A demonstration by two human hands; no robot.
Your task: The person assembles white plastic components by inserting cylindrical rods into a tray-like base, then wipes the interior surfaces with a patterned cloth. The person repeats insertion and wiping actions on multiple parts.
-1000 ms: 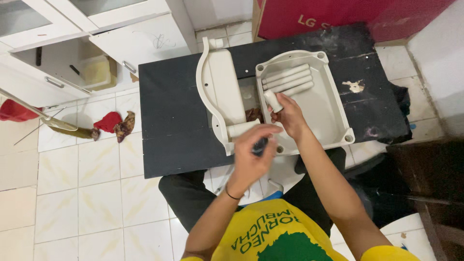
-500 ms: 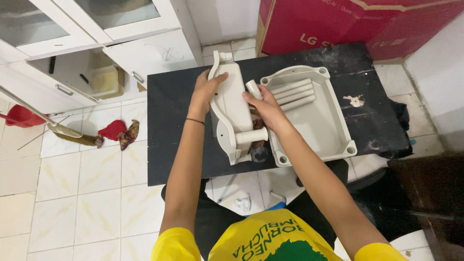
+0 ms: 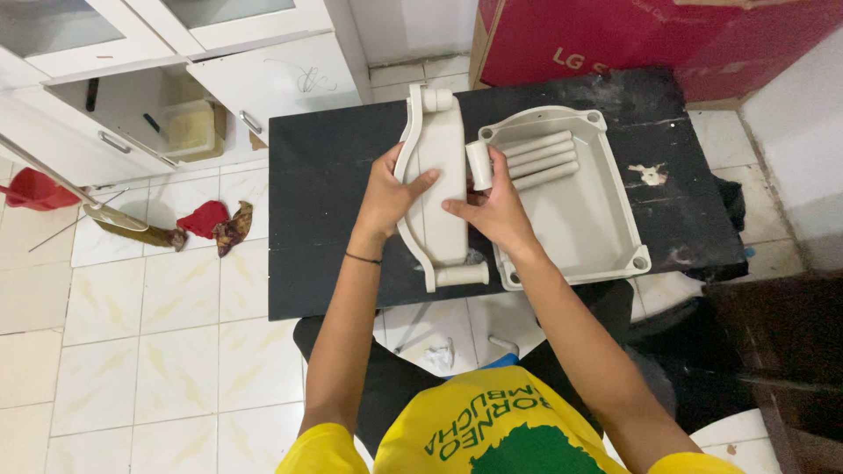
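Note:
A long beige plastic housing with a curved rim (image 3: 442, 149) lies upright on the black table (image 3: 325, 202). My left hand (image 3: 391, 195) grips its left side, thumb across the flat face. My right hand (image 3: 492, 206) holds a short beige plastic tube (image 3: 479, 164) and also touches the housing's right edge. Just to the right sits a beige rectangular plastic tray (image 3: 606, 211) with three similar tubes (image 3: 540, 158) lying in its upper left.
A dark red cardboard box (image 3: 650, 35) stands behind the table. White cabinets with an open compartment (image 3: 158, 114) are at upper left. Red and brown rags (image 3: 211, 224) and a broom (image 3: 88, 206) lie on the tiled floor. A dark cloth (image 3: 729, 193) hangs off the table's right end.
My left hand slid down from the housing's top to its middle. The housing shifted up the table and now covers the dark object near its lower end. My right hand kept the tube.

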